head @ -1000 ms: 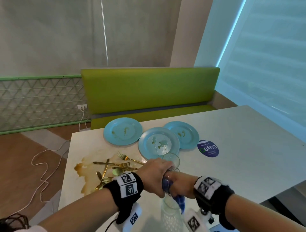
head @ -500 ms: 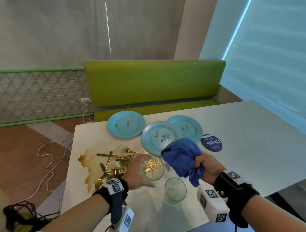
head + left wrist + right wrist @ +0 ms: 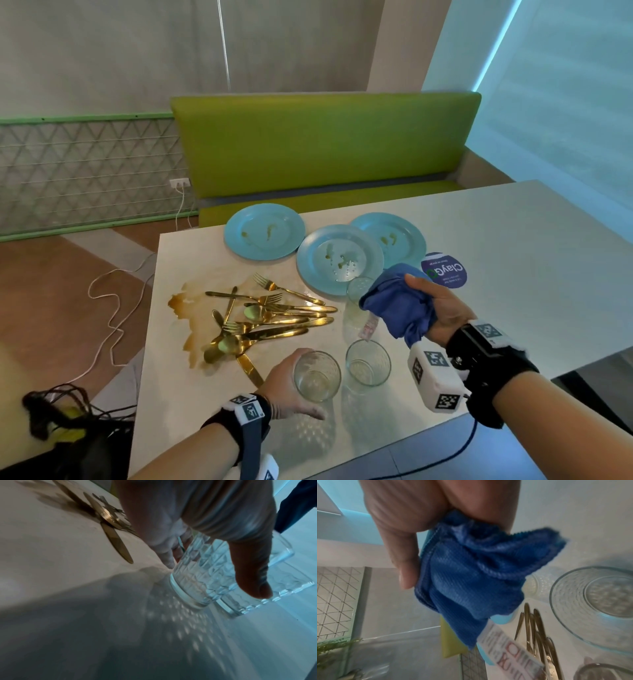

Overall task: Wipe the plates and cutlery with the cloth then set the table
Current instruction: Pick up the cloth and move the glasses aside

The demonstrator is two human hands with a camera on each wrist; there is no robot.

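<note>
Three light-blue plates [image 3: 264,231] [image 3: 339,258] [image 3: 394,236] with food smears lie at the table's far side. A pile of gold cutlery [image 3: 267,315] [image 3: 536,635] rests on a brown spill. My left hand [image 3: 291,387] grips a patterned clear glass [image 3: 317,377] [image 3: 193,574], upright with its base at the tabletop near the front edge. My right hand [image 3: 435,305] holds a bunched blue cloth [image 3: 397,305] [image 3: 471,574] in the air, just right of a third glass [image 3: 358,301].
A second empty glass [image 3: 368,366] [image 3: 274,581] stands right beside the held one. A gold knife [image 3: 116,540] lies left of my left hand. A round purple sticker [image 3: 445,270] is on the white table [image 3: 513,257]. A green bench [image 3: 325,144] runs behind it.
The cloth came out of the glass. My left hand lowered the glass to the table beside the other glass. My right hand carried the cloth away, further from me.
</note>
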